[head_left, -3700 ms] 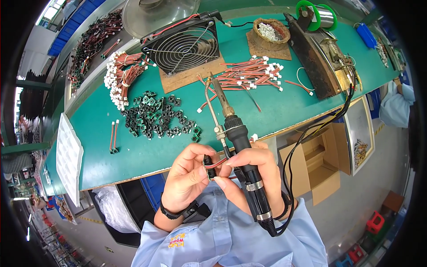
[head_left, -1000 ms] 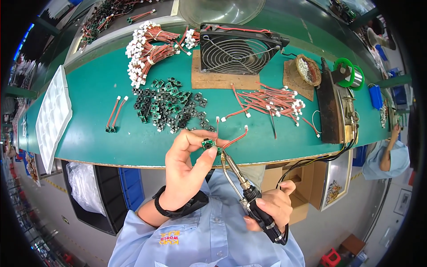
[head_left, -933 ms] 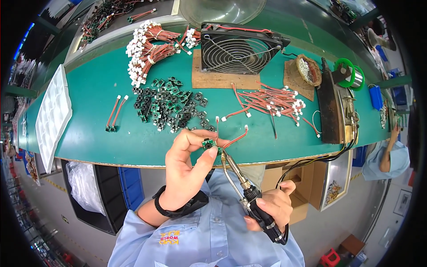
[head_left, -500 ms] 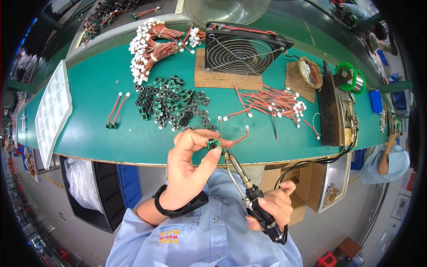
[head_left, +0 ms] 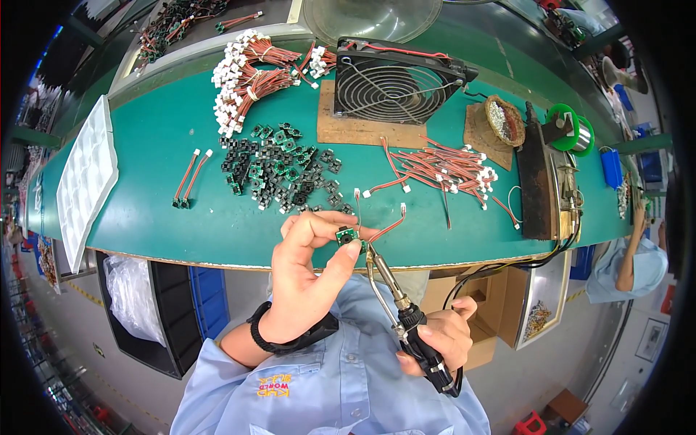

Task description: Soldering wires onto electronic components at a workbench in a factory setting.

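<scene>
Between thumb and fingers my left hand (head_left: 308, 264) pinches a small green circuit board (head_left: 346, 235) with a black square part on it. A red wire lead (head_left: 386, 231) with a white plug sticks out to the right of the board, and another thin lead with a white end rises beside my fingers. My right hand (head_left: 448, 339) is wrapped round the black handle of a soldering iron (head_left: 413, 319), which has a thin metal tube alongside it. The iron's tip meets the board's right edge near my left thumb; the exact contact is hidden.
Loose boards (head_left: 279, 167) lie in a pile beyond my left hand, with red-wire leads (head_left: 449, 170) to the right. Two wired boards (head_left: 186, 181) lie left. A fan (head_left: 395, 83), solder spool (head_left: 580, 132), iron stand (head_left: 540, 181) and white tray (head_left: 87, 177) surround them.
My right hand and the soldering iron's handle have shifted slightly left. The tip stays at the board, and my left hand keeps its hold almost unmoved.
</scene>
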Motion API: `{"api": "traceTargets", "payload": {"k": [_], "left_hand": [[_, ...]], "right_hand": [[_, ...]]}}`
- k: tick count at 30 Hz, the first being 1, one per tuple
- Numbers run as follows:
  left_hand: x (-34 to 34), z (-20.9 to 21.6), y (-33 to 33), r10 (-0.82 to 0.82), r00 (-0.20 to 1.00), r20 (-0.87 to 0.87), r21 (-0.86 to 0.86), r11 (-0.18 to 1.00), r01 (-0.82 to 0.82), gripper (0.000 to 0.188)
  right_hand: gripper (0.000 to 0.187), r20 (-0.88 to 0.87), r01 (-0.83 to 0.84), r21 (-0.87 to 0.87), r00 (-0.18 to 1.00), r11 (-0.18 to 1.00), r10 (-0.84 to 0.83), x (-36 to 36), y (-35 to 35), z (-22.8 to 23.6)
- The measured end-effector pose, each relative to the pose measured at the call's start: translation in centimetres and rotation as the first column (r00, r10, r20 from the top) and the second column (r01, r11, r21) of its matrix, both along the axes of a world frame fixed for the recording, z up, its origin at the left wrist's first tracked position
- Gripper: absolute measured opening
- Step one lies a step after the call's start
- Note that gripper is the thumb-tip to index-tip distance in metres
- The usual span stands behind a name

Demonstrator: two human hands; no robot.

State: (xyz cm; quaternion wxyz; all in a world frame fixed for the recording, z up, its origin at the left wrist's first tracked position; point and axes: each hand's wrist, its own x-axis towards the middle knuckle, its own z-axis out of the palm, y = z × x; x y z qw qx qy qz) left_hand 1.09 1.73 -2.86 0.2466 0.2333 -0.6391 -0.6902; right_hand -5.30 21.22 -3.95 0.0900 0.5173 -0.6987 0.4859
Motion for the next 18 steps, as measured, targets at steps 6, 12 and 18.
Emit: {"api": "traceTargets", "payload": {"k": [6, 12, 18], "left_hand": [[0.4, -0.4, -0.6, -0.110, 0.993, -0.036, -0.136, 0.985, 0.104, 0.013], [0.4, -0.2, -0.3, -0.101, 0.995, -0.022, -0.140, 0.985, 0.097, 0.014], [0.3, -0.2, -0.2, -0.111, 0.993, -0.033, -0.149, 0.983, 0.105, 0.014]], "right_hand": [[0.047, 0.125, -0.047, 0.081, 0.991, 0.996, 0.037, 0.3, 0.8, 0.8], [0.047, 0.144, -0.046, 0.079, 0.989, 0.996, 0.034, 0.5, 1.1, 0.8], [0.047, 0.141, -0.045, 0.073, 0.989, 0.996, 0.034, 0.6, 1.4, 0.7]]}}
